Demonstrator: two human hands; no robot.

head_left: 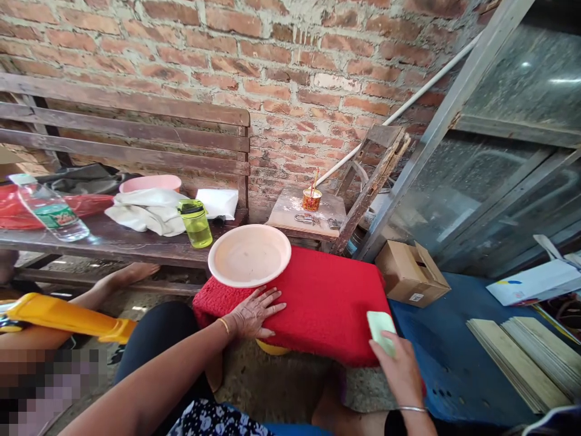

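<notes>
On my feed the red cloth [336, 290] spreads widest: a bright, plush rectangle with a fuzzy nap, laid over a low top and hanging down along the near edge. It looks evenly coloured, smooth across the middle and more ruffled at the left end.

On its far left corner I have the basin [249, 257], round, shallow and pale peach, with a broad rim and some small dark specks inside.

The two hands are well apart. I see the left hand [254, 313] palm down on the cloth, fingers spread, tips just beside the basin. The right hand [403, 363] grips the near end of the pale green block [380, 327], the smallest piece here: oblong, flat-faced, rounded at the corners, and tilted over the cloth's right edge. I can't tell whether it touches the cloth.
</notes>
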